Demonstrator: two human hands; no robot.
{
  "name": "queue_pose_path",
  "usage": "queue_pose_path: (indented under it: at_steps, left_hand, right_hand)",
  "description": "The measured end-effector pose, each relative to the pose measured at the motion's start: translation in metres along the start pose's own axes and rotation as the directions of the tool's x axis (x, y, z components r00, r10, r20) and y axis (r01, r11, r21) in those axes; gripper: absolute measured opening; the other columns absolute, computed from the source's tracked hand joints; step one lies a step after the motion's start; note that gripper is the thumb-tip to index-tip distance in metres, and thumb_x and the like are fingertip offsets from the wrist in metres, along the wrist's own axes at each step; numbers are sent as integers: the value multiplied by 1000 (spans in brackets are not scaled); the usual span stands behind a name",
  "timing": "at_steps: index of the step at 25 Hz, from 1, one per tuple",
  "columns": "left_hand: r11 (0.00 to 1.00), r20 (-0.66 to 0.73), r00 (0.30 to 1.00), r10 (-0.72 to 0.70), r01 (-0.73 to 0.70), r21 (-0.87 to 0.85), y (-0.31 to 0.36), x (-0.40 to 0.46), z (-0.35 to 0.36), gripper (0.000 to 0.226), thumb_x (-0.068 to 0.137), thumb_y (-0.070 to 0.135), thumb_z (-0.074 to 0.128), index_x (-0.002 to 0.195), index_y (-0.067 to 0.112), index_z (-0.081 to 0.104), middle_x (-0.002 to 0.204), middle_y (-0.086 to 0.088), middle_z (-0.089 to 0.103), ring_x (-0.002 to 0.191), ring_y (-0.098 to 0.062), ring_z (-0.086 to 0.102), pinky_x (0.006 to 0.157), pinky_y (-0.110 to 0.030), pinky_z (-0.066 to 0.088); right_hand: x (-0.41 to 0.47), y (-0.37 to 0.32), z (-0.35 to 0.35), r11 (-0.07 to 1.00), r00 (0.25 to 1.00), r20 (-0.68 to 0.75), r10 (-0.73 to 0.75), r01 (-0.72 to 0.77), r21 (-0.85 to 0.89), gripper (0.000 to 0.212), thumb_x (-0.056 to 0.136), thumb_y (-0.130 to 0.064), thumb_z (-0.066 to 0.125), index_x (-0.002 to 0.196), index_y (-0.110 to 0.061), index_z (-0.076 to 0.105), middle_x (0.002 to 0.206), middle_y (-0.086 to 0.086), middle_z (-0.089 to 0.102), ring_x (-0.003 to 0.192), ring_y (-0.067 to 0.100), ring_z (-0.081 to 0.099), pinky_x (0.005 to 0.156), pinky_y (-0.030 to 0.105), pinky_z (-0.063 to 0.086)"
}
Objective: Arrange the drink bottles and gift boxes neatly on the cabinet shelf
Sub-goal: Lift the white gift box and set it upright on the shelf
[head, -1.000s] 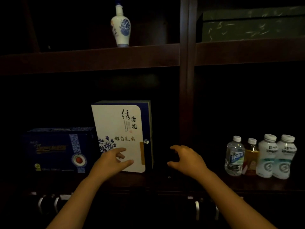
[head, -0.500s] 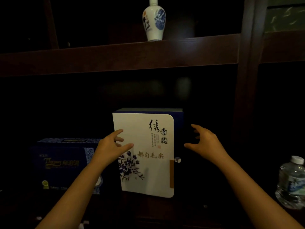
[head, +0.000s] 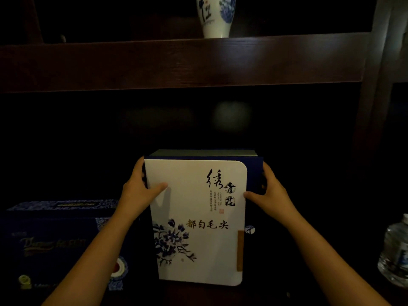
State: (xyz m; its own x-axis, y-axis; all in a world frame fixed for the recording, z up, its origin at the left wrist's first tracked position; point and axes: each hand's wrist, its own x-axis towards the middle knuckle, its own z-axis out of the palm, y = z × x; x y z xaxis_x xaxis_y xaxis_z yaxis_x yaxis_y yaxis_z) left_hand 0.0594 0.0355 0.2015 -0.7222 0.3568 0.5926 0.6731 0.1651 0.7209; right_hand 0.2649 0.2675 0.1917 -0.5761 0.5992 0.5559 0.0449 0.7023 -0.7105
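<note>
The white gift box (head: 198,221), a smooth upright slab with one rounded corner and blue floral print, stood on the dark wooden shelf; the left hand (head: 136,195) and right hand (head: 272,196) clasped its sides. A dark blue box (head: 55,244) lay just left of it, a crinkled clear plastic bottle (head: 395,257) well right

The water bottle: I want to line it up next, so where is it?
The water bottle stands at the head view's far right edge, on the lower shelf, right of the white gift box.
</note>
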Motion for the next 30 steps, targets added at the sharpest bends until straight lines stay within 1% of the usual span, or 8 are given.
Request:
queue_pose_path:
  at_steps: [2,5,8,13,16,23,26,30]
  left_hand:
    - [999,26,999,27,-26,-33,-6,2,4,87,72,24,74,138,39,20,126,6,47,114,-17,47,94,-35,42]
    - [998,0,999,40,-40,-53,-6,2,6,82,75,21,72,138,36,23,117,10,46,106,-10,46,87,-30,41]
    - [999,-15,999,30,-30,-42,-1,-1,6,84,76,19,71,142,29,19,126,-1,51,104,-8,44,87,-28,39]
    - [999,-42,999,28,-28,-16,9,-6,1,85,77,15,70,143,24,17,132,-10,51,103,-10,45,87,-26,39]
    - [999,-54,998,43,-43,3,9,-10,-8,85,77,15,70,143,25,18,129,-10,53,100,-9,45,85,-25,40]
    - [997,-106,991,78,-75,32,5,-19,-21,84,76,17,70,141,28,19,127,-7,54,100,-7,45,86,-24,40]
    - [995,-59,993,104,-104,-4,3,-20,-23,83,77,19,70,141,30,18,124,0,53,104,-4,45,87,-21,39]
    - [997,-16,999,46,-47,-63,-23,-14,-59,70,82,31,64,139,36,23,115,8,49,100,-5,50,73,-14,42]
  right_hand:
    - [-1,-2,7,1000,999,-22,29,-29,-6,92,72,-12,73,143,-26,16,147,6,35,135,26,35,104,50,40]
    - [-1,-7,11,998,996,-80,36,-40,-50,88,72,-11,73,141,-25,20,146,7,38,133,26,37,100,45,40]
    - [-1,-8,12,998,995,-88,53,-54,-11,82,71,-8,73,137,-28,27,141,6,43,129,27,42,94,43,45]
    - [2,-9,14,994,990,-93,107,-108,-1,81,71,-10,73,136,-28,28,143,8,41,132,31,38,99,53,42]
    - [2,-15,19,996,991,-99,94,-95,-1,80,71,-9,73,135,-27,30,143,8,41,132,30,37,96,45,42]
    - [-2,-21,29,996,992,-89,91,-91,7,78,72,-10,73,135,-27,30,143,8,40,132,32,36,99,51,40]
    - [-5,-19,29,994,990,-90,113,-112,12,74,73,-12,71,133,-28,31,142,10,41,130,34,39,98,55,43]
    - [-10,-14,29,981,977,-109,183,-174,88,74,74,-14,70,134,-30,31,141,10,42,126,33,43,83,42,46]
